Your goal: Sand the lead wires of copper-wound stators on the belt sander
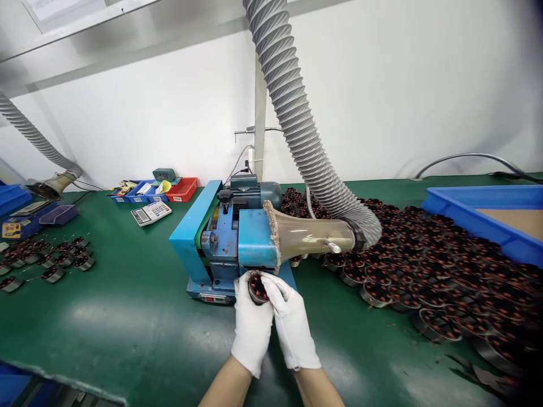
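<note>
Both my hands wear white gloves and meet in front of the blue belt-driven machine [257,240]. Fingers of my left hand [253,328] are wrapped round a wound motor stator [257,288], a round metal ring with copper coils and black parts inside. From the other side, my right hand [292,325] has its thumb and fingers closed at the stator's right edge; whether they also pinch a lead wire cannot be made out. The stator is tilted, its open face towards me, just below the machine's blue housing. Part of its rim is hidden by the gloves.
A brownish funnel [314,234] joins the machine to a grey suction hose [297,118]. Many similar stators [377,294] cover the bench's right side, near a blue tray [462,198]. Leftward lie a calculator [151,212], a red bin [182,189] and more stators [53,274].
</note>
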Demonstrator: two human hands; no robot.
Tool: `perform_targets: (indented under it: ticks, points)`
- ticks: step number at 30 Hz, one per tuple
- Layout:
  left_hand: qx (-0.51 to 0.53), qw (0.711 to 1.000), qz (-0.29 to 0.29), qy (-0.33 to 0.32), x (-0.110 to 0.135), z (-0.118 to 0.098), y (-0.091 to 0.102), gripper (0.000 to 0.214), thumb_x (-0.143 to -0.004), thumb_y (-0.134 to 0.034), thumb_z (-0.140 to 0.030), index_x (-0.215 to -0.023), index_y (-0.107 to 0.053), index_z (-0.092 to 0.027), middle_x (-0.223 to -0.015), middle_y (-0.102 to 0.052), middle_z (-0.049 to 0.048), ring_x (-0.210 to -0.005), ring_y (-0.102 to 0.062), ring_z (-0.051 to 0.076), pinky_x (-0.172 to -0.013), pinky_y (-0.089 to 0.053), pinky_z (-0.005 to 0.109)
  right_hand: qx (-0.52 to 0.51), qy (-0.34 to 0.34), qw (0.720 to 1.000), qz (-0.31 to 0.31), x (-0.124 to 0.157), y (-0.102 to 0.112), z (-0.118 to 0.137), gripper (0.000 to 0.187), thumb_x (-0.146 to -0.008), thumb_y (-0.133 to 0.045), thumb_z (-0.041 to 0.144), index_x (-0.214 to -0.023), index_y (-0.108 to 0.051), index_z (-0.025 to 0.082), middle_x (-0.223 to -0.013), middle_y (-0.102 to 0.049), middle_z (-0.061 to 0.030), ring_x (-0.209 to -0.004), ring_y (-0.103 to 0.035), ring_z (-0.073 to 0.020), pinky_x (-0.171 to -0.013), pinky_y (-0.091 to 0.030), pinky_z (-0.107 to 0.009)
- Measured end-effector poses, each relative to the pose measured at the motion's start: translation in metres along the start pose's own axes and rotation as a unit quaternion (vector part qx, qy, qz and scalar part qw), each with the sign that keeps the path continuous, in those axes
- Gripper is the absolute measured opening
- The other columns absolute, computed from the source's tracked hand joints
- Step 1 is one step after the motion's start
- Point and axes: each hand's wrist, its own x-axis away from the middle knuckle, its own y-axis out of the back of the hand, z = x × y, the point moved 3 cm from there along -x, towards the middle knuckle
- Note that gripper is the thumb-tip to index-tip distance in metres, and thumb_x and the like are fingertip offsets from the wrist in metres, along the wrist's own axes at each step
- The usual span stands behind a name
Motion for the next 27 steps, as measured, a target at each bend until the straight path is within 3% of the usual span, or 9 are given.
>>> perform_targets:
  ticks: [6,9,11,13,16,20,22,24,27]
  points:
    - [0.008,1.000,0.022,0.000,0.002,-0.002,0.000,0.040,-0.055,-0.063,-0.005,-0.092,-0.060,-0.019,-0.101,-0.063,0.0083,-0.095,-0.064,0.021,-0.090,-0.049,0.033,-0.006,-0.006,1.000,-0.005,0.004,0.000,0.001,0.027,-0.073,-0.067,0.039,-0.086,-0.074,0.016,-0.093,-0.075,-0.0109,-0.088,-0.068,-0.0277,-0.087,-0.052,-0.042]
    - [0.024,0.999,0.043,0.019,0.011,0.006,0.014,0.042,-0.052,-0.071,-0.011,-0.092,-0.061,-0.020,-0.098,-0.067,0.0075,-0.093,-0.064,0.023,-0.087,-0.050,0.034,0.035,0.019,0.999,0.003,0.021,0.004,0.004,0.023,-0.076,-0.065,0.038,-0.085,-0.075,0.019,-0.091,-0.074,-0.0098,-0.085,-0.069,-0.0262,-0.080,-0.055,-0.037]
    - [0.083,0.992,0.065,0.070,0.021,0.016,0.030,0.043,-0.049,-0.080,-0.020,-0.089,-0.063,-0.021,-0.094,-0.069,0.0070,-0.089,-0.065,0.024,-0.083,-0.051,0.034,0.076,0.064,0.995,0.012,0.038,0.008,0.004,0.021,-0.078,-0.063,0.037,-0.085,-0.075,0.021,-0.090,-0.074,-0.0091,-0.084,-0.069,-0.0252,-0.077,-0.056,-0.034]
    - [0.147,0.977,0.090,0.129,0.030,0.023,0.046,0.046,-0.048,-0.083,-0.040,-0.086,-0.065,-0.022,-0.090,-0.070,0.0086,-0.086,-0.066,0.026,-0.078,-0.053,0.036,0.093,0.103,0.990,0.016,0.055,0.013,0.002,0.024,-0.083,-0.058,0.039,-0.091,-0.075,0.024,-0.096,-0.072,-0.0091,-0.089,-0.068,-0.0250,-0.079,-0.056,-0.032]
    - [0.213,0.949,0.131,0.190,0.042,0.018,0.065,0.062,-0.051,-0.071,-0.068,-0.094,-0.067,-0.024,-0.099,-0.070,0.0116,-0.098,-0.064,0.030,-0.078,-0.053,0.039,0.108,0.099,0.989,0.014,0.068,0.021,-0.012,0.032,-0.088,-0.051,0.042,-0.109,-0.069,0.026,-0.113,-0.068,-0.0085,-0.103,-0.064,-0.0252,-0.089,-0.052,-0.033]
    - [0.301,0.893,0.187,0.278,0.047,0.003,0.078,0.071,-0.057,-0.052,-0.082,-0.097,-0.068,-0.026,-0.112,-0.067,0.0108,-0.109,-0.059,0.028,-0.073,-0.054,0.033,0.150,0.051,0.987,0.037,0.061,0.028,-0.046,0.036,-0.084,-0.054,0.048,-0.107,-0.071,0.026,-0.112,-0.070,-0.0066,-0.103,-0.065,-0.0263,-0.091,-0.052,-0.034]
    - [0.273,0.905,0.178,0.272,0.043,0.006,0.087,0.075,-0.059,-0.043,-0.086,-0.094,-0.069,-0.025,-0.106,-0.068,0.0130,-0.102,-0.062,0.030,-0.066,-0.055,0.035,0.179,0.027,0.981,0.063,0.055,0.028,-0.060,0.036,-0.080,-0.057,0.052,-0.098,-0.075,0.027,-0.103,-0.074,-0.0058,-0.097,-0.067,-0.0273,-0.085,-0.055,-0.034]
    - [0.163,0.955,0.131,0.212,0.036,0.015,0.105,0.076,-0.059,-0.043,-0.087,-0.091,-0.069,-0.022,-0.096,-0.070,0.0147,-0.093,-0.065,0.032,-0.065,-0.054,0.041,0.234,0.018,0.968,0.094,0.051,0.027,-0.067,0.032,-0.076,-0.061,0.052,-0.089,-0.077,0.028,-0.094,-0.076,-0.0049,-0.092,-0.069,-0.0285,-0.081,-0.055,-0.035]
    - [-0.038,0.994,0.034,0.099,0.021,0.030,0.146,0.063,-0.042,-0.073,-0.070,-0.082,-0.069,-0.021,-0.088,-0.071,0.0135,-0.095,-0.063,0.038,-0.083,-0.050,0.051,0.315,0.027,0.940,0.126,0.051,0.031,-0.063,0.024,-0.077,-0.062,0.048,-0.083,-0.077,0.030,-0.090,-0.076,-0.0033,-0.087,-0.069,-0.0281,-0.080,-0.054,-0.035]
